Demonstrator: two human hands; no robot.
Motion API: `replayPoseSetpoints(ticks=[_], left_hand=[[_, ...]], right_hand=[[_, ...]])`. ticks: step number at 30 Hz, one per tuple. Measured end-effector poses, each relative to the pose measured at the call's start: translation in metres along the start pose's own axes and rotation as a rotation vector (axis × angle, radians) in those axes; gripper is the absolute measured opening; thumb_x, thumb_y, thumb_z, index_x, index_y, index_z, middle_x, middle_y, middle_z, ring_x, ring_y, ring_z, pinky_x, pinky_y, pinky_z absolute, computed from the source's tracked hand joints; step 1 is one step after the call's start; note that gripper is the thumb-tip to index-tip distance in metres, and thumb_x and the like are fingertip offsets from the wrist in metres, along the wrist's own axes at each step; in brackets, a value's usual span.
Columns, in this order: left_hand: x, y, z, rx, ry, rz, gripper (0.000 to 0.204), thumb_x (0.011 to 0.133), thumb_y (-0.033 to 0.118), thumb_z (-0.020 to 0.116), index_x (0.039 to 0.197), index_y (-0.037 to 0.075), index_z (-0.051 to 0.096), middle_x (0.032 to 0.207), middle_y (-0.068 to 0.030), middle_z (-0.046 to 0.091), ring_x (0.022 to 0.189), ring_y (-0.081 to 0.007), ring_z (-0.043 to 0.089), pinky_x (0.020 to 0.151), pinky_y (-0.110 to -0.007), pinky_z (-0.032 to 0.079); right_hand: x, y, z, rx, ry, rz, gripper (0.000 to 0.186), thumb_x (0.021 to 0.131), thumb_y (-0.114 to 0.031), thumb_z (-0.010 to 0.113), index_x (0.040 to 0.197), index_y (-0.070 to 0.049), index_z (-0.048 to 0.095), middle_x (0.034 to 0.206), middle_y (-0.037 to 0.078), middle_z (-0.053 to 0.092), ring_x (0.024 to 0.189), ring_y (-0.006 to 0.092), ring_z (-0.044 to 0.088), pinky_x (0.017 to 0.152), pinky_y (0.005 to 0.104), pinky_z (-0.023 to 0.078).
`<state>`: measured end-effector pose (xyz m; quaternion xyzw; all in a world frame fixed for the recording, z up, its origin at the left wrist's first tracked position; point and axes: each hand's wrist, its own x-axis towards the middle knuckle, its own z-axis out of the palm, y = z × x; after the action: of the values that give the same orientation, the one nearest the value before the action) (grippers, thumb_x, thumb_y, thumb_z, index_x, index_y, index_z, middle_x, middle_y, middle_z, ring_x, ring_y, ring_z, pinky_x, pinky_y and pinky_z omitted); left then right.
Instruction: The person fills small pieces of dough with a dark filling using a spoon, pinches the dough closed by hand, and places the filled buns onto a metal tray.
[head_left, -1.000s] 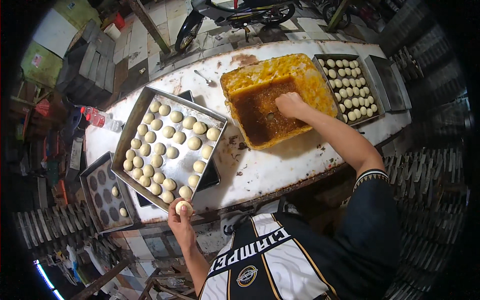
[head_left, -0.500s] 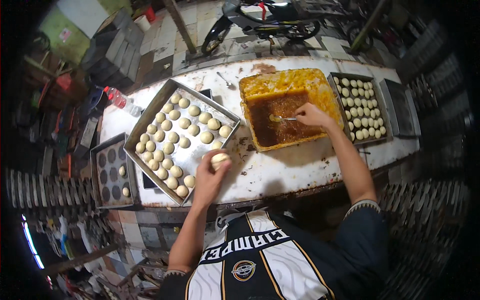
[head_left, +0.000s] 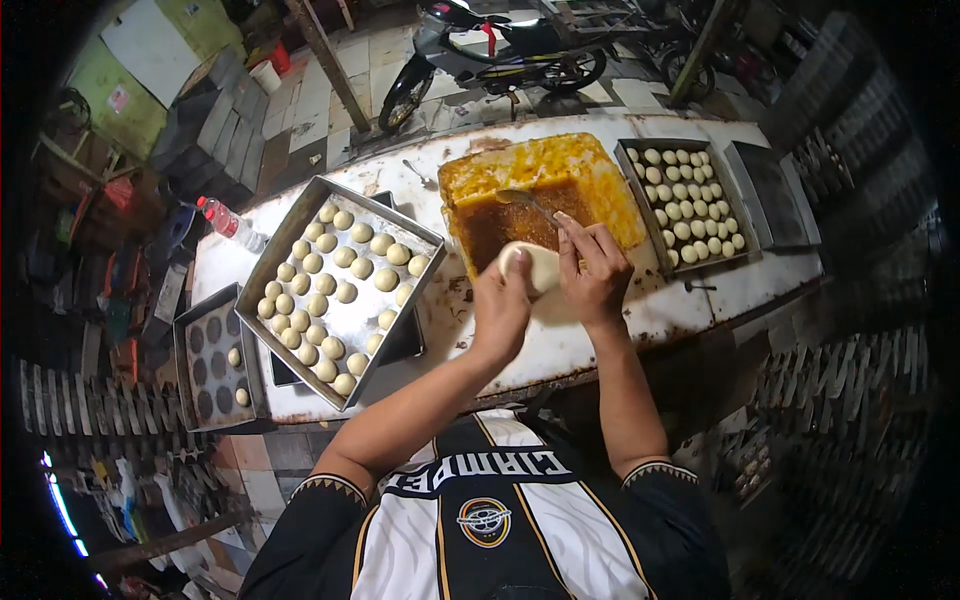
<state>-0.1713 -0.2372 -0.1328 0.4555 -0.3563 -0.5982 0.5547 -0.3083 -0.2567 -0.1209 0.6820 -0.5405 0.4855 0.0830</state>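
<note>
My left hand (head_left: pixel 498 305) grips a pale piece of dough (head_left: pixel 532 268), flattened and stretched, in front of the tub. My right hand (head_left: pixel 592 270) holds a metal spoon (head_left: pixel 522 198) angled up and left, its fingers beside the dough. Behind them is a tub (head_left: pixel 505 158) crusted yellow, with brown, sticky-looking filling inside. On the left a square metal tray (head_left: pixel 330 385) holds several round dough balls, resting on a darker tray. A smaller tray (head_left: pixel 207 395) at far left has dark round patches and a couple of balls. At right, another tray (head_left: pixel 690 215) holds rows of dough balls.
All this stands on a worn white table (head_left: pixel 500 370). A metal tray (head_left: pixel 770 200) lies at the right end, a bottle (head_left: pixel 228 225) at the left, a loose spoon (head_left: pixel 420 175) at the back. Behind are a motorbike (head_left: pixel 490 70), posts (head_left: pixel 325 60) and stacked grey blocks (head_left: pixel 205 135).
My left hand has risen rightward from the left tray's edge with the dough, which is now flatter. My right hand has drawn the spoon back out of the tub, meeting the left.
</note>
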Motion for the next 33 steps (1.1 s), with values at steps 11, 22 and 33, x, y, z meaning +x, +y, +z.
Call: replayPoseSetpoints(ticks=[11,22,33], left_hand=[[0.051,0.065,-0.077,-0.448,-0.265,-0.715,0.085,0.106,0.058,0.039,0.137,-0.021,0.043,0.132,-0.0341,0.058,0.12,-0.0401,0.064,0.113,-0.045,0.049],[0.045,0.062,-0.123,-0.42,-0.205,-0.785,0.075,0.106,0.05,0.046,0.129,-0.021,0.05,0.123,-0.0297,0.065,0.11,-0.0347,0.069,0.105,-0.041,0.055],[0.03,0.026,-0.157,-0.662,-0.126,-0.466,0.07,0.103,0.05,0.047,0.137,-0.01,0.054,0.131,-0.0222,0.066,0.115,-0.0284,0.068,0.102,-0.037,0.056]], right_hand=[[-0.068,-0.009,-0.003,0.003,-0.236,-0.092,0.041,0.082,-0.001,0.069,0.12,-0.013,0.077,0.084,0.007,0.058,0.074,0.027,0.062,0.067,0.0397,0.052],[-0.082,-0.027,0.014,0.088,-0.288,-0.068,0.035,0.083,-0.003,0.075,0.116,-0.013,0.078,0.082,0.008,0.057,0.072,0.0269,0.062,0.063,0.04,0.051],[-0.124,-0.031,0.005,0.115,-0.132,0.023,0.035,0.082,0.007,0.069,0.114,-0.006,0.077,0.08,0.01,0.057,0.069,0.0288,0.061,0.06,0.041,0.049]])
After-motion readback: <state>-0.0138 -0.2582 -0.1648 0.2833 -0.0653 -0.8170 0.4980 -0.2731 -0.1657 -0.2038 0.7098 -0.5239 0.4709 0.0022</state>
